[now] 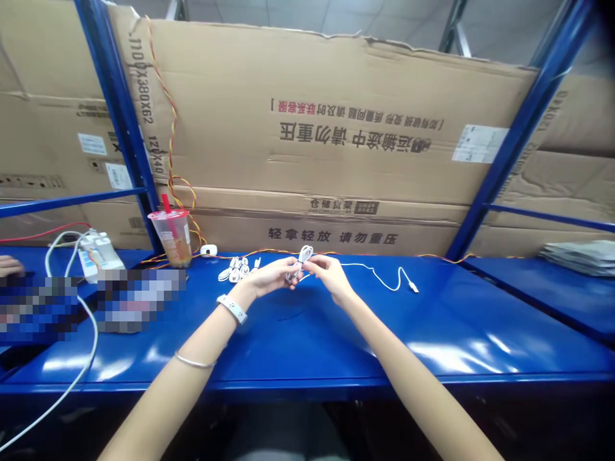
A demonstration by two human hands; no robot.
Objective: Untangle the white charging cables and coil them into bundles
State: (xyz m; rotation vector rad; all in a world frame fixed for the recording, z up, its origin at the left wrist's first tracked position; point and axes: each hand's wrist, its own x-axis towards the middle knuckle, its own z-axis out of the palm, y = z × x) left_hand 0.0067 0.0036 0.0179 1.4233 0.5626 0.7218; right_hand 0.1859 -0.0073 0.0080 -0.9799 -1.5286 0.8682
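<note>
Both my hands meet above the blue bench top. My left hand is closed on a partly coiled white cable, with loops standing up between the fingers. My right hand pinches the same cable just beside it. The cable's loose end trails to the right across the bench and ends in a plug. A small pile of coiled white cables lies just left of my left hand. My left wrist carries a watch and a thin bangle.
A plastic drink cup with a red straw stands at the back left. Beside it sit a white power strip and a thick white cord. Another person's hand shows at the far left. Cardboard boxes wall the back; grey stacked sheets lie far right.
</note>
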